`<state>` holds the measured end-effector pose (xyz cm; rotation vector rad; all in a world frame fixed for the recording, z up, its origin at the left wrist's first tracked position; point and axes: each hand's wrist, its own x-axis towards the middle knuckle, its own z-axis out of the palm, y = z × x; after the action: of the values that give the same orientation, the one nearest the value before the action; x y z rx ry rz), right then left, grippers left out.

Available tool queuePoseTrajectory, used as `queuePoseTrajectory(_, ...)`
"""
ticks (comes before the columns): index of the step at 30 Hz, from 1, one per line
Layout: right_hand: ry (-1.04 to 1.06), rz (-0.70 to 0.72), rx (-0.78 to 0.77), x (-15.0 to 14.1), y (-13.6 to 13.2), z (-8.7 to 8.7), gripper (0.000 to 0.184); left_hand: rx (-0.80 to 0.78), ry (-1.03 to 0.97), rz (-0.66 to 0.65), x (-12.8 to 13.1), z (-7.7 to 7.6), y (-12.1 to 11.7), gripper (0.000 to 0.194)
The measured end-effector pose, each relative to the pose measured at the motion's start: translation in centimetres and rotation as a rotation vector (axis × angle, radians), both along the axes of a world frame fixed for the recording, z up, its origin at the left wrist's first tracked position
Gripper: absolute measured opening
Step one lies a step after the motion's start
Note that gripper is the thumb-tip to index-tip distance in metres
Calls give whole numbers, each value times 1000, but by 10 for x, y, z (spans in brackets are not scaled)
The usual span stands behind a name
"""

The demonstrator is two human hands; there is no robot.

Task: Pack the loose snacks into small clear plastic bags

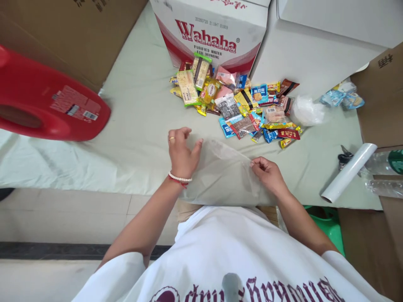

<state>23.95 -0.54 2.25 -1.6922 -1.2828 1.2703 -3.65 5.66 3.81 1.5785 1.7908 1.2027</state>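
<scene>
A thin clear plastic bag (225, 172) lies across the near side of the table, between my two hands. Its right upper edge is pinched between the thumb and fingers of my right hand (266, 170). At the bag's left side, my left hand (182, 151) has its thumb and curled fingers apart, with nothing visible between them. Just beyond the bag is a heap of small wrapped snacks (242, 117) in many colours. A crumpled bunch of clear plastic (308, 111) sits at the heap's right end.
A white and red water carton (217, 37) stands behind the snacks, beside a white box (315, 54). A red jug (63, 100) is at the left. On the right are blue packets (344, 96), a white roll (349, 172), keys (345, 157) and clear bottles (380, 163).
</scene>
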Motion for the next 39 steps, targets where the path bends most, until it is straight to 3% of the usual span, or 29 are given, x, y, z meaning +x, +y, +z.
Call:
queuePoseTrajectory(2, 21, -68, 1, -9, -5, 3, 24, -55, -36, -58, 14, 10, -8, 26)
queuePoseTrajectory(4, 16, -103, 22, -20, -12, 5, 22, -244, -160, -307, 40, 14, -27, 33)
queuePoseTrajectory(8, -9, -63, 99, -32, -19, 10, 21, -441, -489, -448, 90, -7, -56, 45)
queuePoseTrajectory(10, 10, -103, 93, -29, -18, 12, 24, -514, -665, -405, 96, -22, -55, 37)
queuePoseTrajectory(13, 163, -237, -35, -16, -15, 10, 33, -629, -906, -207, 83, -37, -45, 36)
queuePoseTrajectory(16, 321, -277, -221, -5, -17, 5, 42, -741, -1125, -129, 64, -39, -39, 42)
queuePoseTrajectory(18, 340, -214, -293, 0, -22, 2, 45, -768, -1202, -120, 57, -38, -39, 45)
queuePoseTrajectory(21, 246, -115, -255, 3, -26, 1, 46, -750, -1224, -117, 58, -37, -45, 46)
queuePoseTrajectory(23, 163, -133, -171, 4, -21, 1, 50, -725, -1232, -153, 62, -36, -50, 44)
queuePoseTrajectory(26, 136, -146, -82, 0, -3, -1, 56, -728, -1244, -277, 68, -33, -57, 42)
queuePoseTrajectory(29, 204, -134, -76, -10, 16, -3, 48, -745, -1216, -376, 69, -32, -63, 42)
queuePoseTrajectory(34, 319, -386, -31, -23, 28, -1, 45, -682, -1083, -223, 61, -44, -66, 44)
queuePoseTrajectory(39, 328, -381, 31, -20, 20, 3, 40, -668, -996, -186, 51, -45, -65, 49)
